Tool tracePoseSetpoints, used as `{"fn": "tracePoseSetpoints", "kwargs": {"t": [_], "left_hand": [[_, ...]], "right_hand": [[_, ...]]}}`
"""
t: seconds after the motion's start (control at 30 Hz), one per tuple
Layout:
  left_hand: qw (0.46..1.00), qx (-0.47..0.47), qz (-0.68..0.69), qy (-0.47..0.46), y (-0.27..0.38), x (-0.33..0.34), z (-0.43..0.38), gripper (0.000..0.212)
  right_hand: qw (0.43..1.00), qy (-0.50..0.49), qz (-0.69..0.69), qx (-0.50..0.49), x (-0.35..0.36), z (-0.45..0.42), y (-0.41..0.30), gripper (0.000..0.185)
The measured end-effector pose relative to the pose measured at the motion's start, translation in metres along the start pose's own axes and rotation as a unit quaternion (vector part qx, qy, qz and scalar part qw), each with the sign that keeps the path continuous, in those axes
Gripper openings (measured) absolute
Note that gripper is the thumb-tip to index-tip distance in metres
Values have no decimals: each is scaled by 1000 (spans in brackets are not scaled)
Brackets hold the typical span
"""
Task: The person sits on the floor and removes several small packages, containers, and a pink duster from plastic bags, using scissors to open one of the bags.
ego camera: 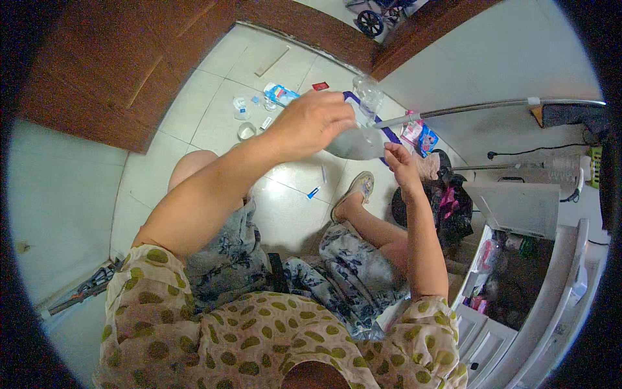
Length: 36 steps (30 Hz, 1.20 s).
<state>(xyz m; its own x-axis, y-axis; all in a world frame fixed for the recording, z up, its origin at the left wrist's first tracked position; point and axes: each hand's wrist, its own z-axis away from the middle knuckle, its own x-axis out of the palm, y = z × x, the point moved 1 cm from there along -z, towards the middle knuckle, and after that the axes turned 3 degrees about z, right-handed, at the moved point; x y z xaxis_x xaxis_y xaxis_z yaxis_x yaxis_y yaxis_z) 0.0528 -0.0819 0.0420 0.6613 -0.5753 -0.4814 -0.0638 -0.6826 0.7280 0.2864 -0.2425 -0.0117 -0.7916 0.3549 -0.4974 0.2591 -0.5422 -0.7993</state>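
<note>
My left hand [316, 121] reaches in from the left, its fingers bent down over the upper left of a translucent, curved plastic piece [357, 144]. At that piece's right edge, my right hand [402, 163] pinches it between thumb and finger. Behind them lies a flat purple-rimmed thing [391, 135], perhaps a mop head, partly covered by the hands and the plastic. A metal pole [466, 109] with a grey end runs to it from the right. Crumpled clear plastic [368, 95] rests at its far side. Below the hands, a small blue-ended tube [313, 193] is on the tiled floor.
A blue package [281, 95], a tape roll [247, 130], a red packet [320, 86] and a flat strip [272, 61] lie on the floor. Blue [427, 140] and pink packets are near the right wall. A black bag [459, 211] and an open white cabinet [522, 204] stand at right.
</note>
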Motion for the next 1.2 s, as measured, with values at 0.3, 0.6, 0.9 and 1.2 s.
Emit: {"fn": "tracePoseSetpoints", "kwargs": {"t": [0.3,0.6,0.9,1.2], "left_hand": [[995,37,-62,-61,-3,9,15,12],[993,-89,71,-20,-6,4,15,20],[992,2,14,122,4,-25,3,14],[969,-58,72,229,3,-44,0,17]], "right_hand": [[948,-12,7,-319,71,41,-70,23],[908,85,91,-399,78,40,-87,7],[882,133,166,-420,69,26,-55,8],[921,73,211,-320,59,25,1,10]]}}
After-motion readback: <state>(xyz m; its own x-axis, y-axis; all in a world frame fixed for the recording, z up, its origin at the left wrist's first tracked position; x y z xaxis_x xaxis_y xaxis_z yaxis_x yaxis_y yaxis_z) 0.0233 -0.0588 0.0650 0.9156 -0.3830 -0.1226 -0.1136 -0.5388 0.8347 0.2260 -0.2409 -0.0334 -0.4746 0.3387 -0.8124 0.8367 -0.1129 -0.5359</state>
